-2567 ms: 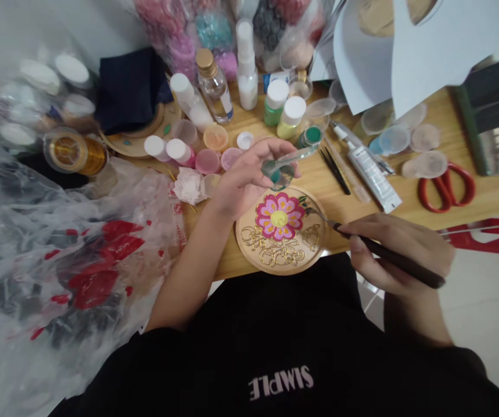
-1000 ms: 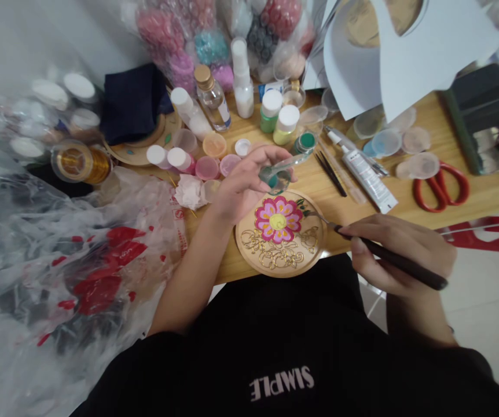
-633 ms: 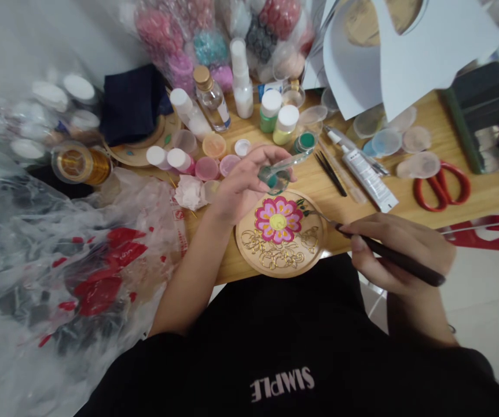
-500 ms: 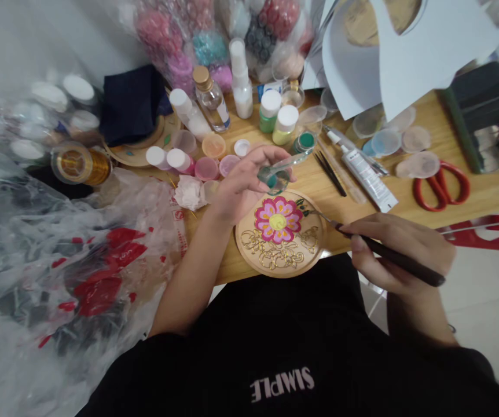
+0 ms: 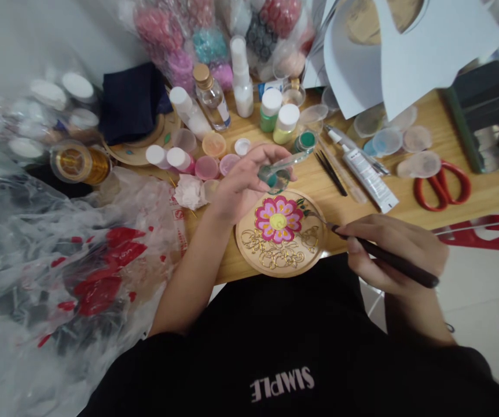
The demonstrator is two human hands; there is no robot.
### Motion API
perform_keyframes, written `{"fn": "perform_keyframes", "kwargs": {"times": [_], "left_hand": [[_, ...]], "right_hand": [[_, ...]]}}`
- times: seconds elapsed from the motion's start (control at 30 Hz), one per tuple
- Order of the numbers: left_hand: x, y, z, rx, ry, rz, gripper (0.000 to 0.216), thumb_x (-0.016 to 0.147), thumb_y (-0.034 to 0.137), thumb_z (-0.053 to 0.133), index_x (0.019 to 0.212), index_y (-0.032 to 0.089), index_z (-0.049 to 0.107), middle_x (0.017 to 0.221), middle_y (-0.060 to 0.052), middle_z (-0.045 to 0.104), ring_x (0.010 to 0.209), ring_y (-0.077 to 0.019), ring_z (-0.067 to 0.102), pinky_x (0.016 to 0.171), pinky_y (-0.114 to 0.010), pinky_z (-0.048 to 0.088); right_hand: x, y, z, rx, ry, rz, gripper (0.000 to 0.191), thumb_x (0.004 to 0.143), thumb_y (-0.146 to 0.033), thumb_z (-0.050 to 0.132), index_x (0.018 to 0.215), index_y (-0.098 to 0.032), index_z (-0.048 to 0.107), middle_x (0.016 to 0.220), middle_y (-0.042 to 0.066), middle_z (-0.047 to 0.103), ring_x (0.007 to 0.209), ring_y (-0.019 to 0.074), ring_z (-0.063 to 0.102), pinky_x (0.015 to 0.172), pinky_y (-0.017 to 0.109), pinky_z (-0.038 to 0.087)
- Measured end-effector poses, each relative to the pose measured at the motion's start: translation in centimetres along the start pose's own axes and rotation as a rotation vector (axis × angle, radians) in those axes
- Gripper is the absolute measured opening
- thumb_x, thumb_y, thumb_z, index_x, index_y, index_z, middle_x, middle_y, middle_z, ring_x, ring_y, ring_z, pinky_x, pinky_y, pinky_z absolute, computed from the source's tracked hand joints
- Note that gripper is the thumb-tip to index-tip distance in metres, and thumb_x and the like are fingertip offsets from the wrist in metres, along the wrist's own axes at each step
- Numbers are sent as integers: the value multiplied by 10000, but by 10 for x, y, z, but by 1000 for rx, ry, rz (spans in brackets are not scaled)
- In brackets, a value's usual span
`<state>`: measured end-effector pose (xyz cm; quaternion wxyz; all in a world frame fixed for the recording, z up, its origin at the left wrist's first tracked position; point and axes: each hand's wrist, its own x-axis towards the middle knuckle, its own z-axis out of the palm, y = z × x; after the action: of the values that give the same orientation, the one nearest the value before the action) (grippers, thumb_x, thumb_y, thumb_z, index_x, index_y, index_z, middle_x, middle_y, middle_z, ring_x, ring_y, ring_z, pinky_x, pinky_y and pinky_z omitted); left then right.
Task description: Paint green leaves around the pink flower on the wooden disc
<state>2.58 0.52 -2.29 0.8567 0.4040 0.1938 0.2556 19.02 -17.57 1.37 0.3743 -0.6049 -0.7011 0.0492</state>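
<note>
My left hand (image 5: 247, 179) is closed round a small clear plastic cup (image 5: 279, 179) with green paint inside and its hinged lid raised. In my right hand (image 5: 397, 252) is a thin-tipped tool with a dark handle (image 5: 391, 262), held like a pen. Its metal tip meets the round wooden board (image 5: 249, 255) at the small green leaves (image 5: 304, 208), or hovers just over them; I cannot tell which. A pink flower (image 5: 279, 220) with a yellow centre is coloured on the board. Gold outlines (image 5: 282, 255) curl below the flower.
Black tweezers (image 5: 331, 172), a white tube (image 5: 369, 176) and red-handled scissors (image 5: 443, 188) lie to the right. Paint bottles (image 5: 286, 124) and an open green pot (image 5: 305, 141) stand behind. Clear plastic wrapping (image 5: 114, 272) fills the left side; a crumpled tissue (image 5: 190, 192) lies beside it.
My right hand has shifted slightly left with the tool, whose tip stays by the green leaves. My left hand and the cup have barely moved.
</note>
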Motion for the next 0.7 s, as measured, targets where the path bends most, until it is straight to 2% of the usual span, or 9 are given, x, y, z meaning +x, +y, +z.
{"fn": "perform_keyframes", "kwargs": {"times": [0.13,0.47,0.7], "left_hand": [[0,1,1,-31,-3,-4,346,557,213,655,898,160,679,853,-21,676,822,-167,658,750,-296,501],[0,1,-2,6,-19,-9,347,596,219,674,935,155,647,877,-12,672,843,-164,675,799,-311,511],[0,1,0,-36,-13,-29,360,557,173,638,915,143,662,864,-11,692,828,-148,676,790,-283,502]], "right_hand": [[-1,-2,1,-37,8,25,216,811,-60,607,914,-249,622,694,4,661,566,155,652,475,288,530],[-1,0,1,-20,35,30,156,811,-89,629,875,-231,644,685,3,674,557,146,652,481,270,516],[1,3,1,-33,54,19,113,813,-112,633,873,-207,650,694,15,691,564,145,659,496,266,525]]}}
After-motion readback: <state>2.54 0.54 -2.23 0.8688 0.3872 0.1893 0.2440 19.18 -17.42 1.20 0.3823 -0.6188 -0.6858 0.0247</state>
